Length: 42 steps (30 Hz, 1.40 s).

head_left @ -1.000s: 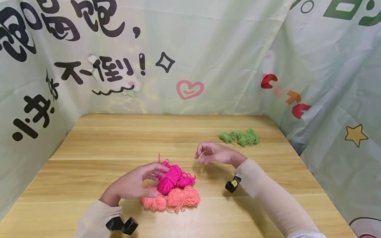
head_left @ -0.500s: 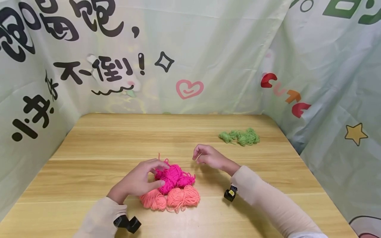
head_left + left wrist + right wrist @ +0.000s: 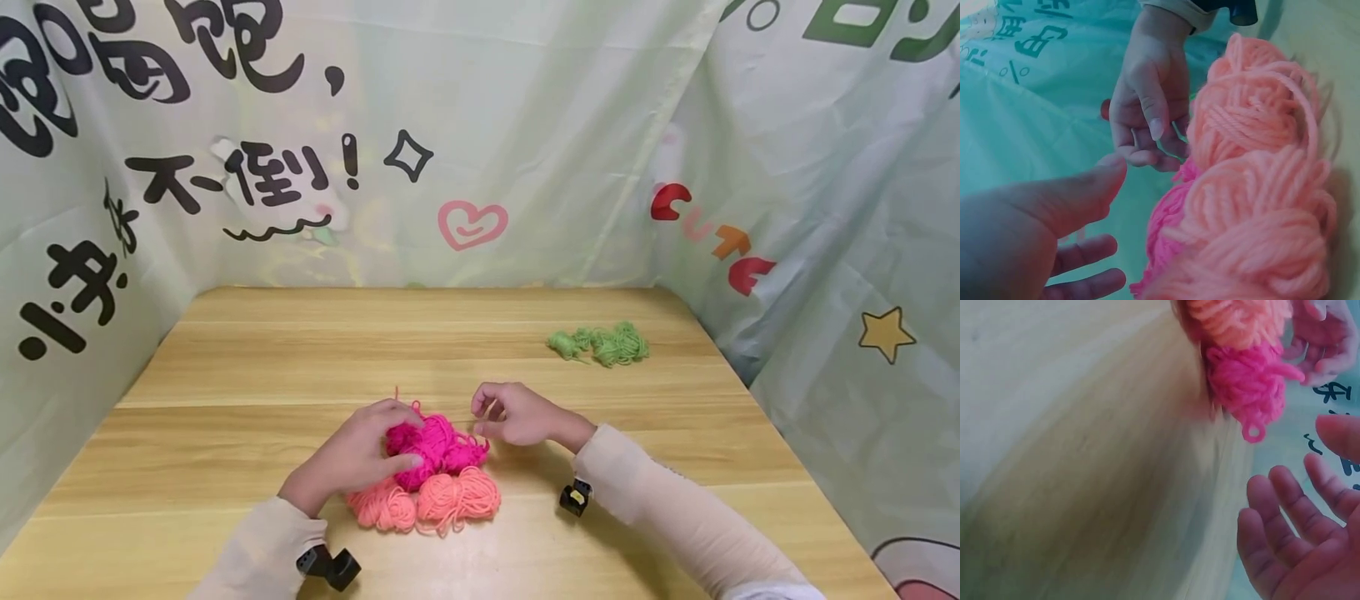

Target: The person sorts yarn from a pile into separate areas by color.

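Note:
A magenta yarn skein [image 3: 435, 446] lies on the table against two coral yarn bundles [image 3: 459, 497], which sit on its near side. My left hand [image 3: 356, 446] is spread at the left of the magenta skein, fingers over its far left side and thumb in front. Whether it touches the yarn I cannot tell; the left wrist view shows its thumb and fingers [image 3: 1088, 253] apart from the strands. Just right of the skein hovers my right hand [image 3: 521, 414], fingers loosely bent. In the right wrist view its fingers [image 3: 1297, 509] hold nothing.
A green yarn skein [image 3: 600, 343] lies at the back right of the wooden table [image 3: 285, 350]. Printed fabric sheets [image 3: 570, 150] stand along the back and both sides. A small black camera is worn on each wrist.
My right hand has come nearer and slightly left, towards the magenta skein. My left hand has shifted a little to the right over that skein. The yarn stays in place.

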Motion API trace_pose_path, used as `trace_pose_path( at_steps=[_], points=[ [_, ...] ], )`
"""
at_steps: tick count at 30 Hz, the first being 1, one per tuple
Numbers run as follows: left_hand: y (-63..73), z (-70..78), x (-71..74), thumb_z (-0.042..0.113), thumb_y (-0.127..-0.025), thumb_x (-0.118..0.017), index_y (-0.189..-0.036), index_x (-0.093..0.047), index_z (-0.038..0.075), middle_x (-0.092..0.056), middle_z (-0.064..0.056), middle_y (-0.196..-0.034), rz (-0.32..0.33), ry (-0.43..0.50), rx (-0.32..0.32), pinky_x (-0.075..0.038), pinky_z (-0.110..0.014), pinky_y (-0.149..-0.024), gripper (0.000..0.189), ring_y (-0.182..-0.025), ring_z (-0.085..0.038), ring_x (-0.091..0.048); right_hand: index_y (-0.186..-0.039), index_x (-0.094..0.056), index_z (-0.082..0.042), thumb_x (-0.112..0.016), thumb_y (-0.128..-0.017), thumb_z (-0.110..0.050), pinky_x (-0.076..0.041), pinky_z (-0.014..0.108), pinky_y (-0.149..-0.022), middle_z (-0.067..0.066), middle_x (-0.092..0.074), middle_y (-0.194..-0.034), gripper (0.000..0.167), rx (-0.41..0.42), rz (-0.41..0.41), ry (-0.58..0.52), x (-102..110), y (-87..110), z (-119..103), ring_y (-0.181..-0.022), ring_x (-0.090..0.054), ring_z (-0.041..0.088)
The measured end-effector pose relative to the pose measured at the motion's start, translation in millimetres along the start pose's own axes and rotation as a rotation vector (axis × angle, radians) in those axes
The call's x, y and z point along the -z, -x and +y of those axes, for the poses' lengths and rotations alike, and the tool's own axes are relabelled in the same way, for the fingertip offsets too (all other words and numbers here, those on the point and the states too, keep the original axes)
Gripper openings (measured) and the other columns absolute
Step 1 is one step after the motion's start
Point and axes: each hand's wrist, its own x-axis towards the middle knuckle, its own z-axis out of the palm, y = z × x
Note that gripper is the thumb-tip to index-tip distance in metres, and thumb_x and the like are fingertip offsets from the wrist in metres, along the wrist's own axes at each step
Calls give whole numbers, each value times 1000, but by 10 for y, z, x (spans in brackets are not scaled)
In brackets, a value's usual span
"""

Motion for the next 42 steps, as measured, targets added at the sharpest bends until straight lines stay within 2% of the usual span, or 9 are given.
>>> trace_pose_path(
  at_steps=[6, 12, 18, 20, 25, 29, 32, 38, 42],
  points=[
    [-35, 10, -27, 24, -83, -78, -117, -65, 9, -61, -4, -118, -11, -43, 6, -48, -48, -94, 40, -112, -28, -57, -105, -60, -3, -69, -88, -13, -53, 32, -80, 8, -64, -101, 22, -11, -33, 44, -46, -25, -31, -88, -64, 22],
    [-31, 35, -48, 22, -82, -79, -113, -67, 11, -60, -4, -118, -17, -61, 32, -47, -48, -94, 35, -113, -29, -57, -103, -61, -5, -70, -88, -15, -52, 35, -81, 7, -64, -102, 20, -4, -40, 86, -99, -23, -79, -87, -62, 20],
    [-12, 66, -34, 24, -79, -82, -113, -67, 13, -59, -3, -118, -31, -76, 51, -48, -46, -94, 39, -112, -27, -56, -101, -62, -6, -71, -88, -14, -52, 30, -73, 7, -65, -98, 18, 21, -27, 127, -125, 2, -114, -79, -60, 14],
    [-3, 85, -11, 27, -78, -83, -113, -68, 13, -58, -1, -116, -54, -74, 49, -50, -43, -91, 41, -108, -24, -57, -100, -63, -6, -71, -87, -13, -51, 28, -70, 5, -65, -95, 17, 38, -23, 142, -126, 19, -132, -76, -59, 11],
    [24, 144, 72, 37, -73, -85, -110, -68, 14, -57, 6, -107, -139, -67, -22, -51, -35, -83, 47, -96, -14, -55, -98, -63, -9, -72, -86, -13, -51, 23, -66, -5, -62, -84, 15, 73, -37, 142, -135, 90, -196, -71, -57, 6],
    [62, 175, 123, 41, -69, -86, -107, -68, 16, -56, 10, -100, -212, -64, -54, -50, -31, -80, 49, -91, -12, -53, -101, -64, -8, -72, -86, -12, -51, 21, -67, -4, -63, -88, 17, 121, -61, 142, -171, 129, -240, -74, -57, 5],
    [90, 187, 149, 37, -66, -88, -104, -69, 17, -55, 12, -96, -261, -48, -63, -49, -30, -77, 47, -88, -11, -53, -102, -64, -6, -72, -87, -14, -51, 21, -70, -1, -65, -92, 19, 162, -78, 157, -193, 156, -285, -77, -59, 8],
    [139, 169, 161, 22, -63, -88, -101, -66, 22, -55, 15, -101, -357, -49, -58, -49, -35, -87, 44, -98, -9, -53, -102, -63, -7, -76, -85, -18, -50, 20, -68, -2, -62, -88, 24, 169, -111, 186, -234, 209, -360, -73, -58, 12],
    [140, 143, 141, 9, -65, -82, -99, -66, 21, -57, 14, -102, -350, -63, -76, -49, -34, -86, 40, -96, -8, -53, -106, -64, -10, -79, -82, -22, -47, 17, -68, -8, -59, -88, 31, 132, -147, 232, -278, 220, -385, -74, -56, 9]
  ],
)
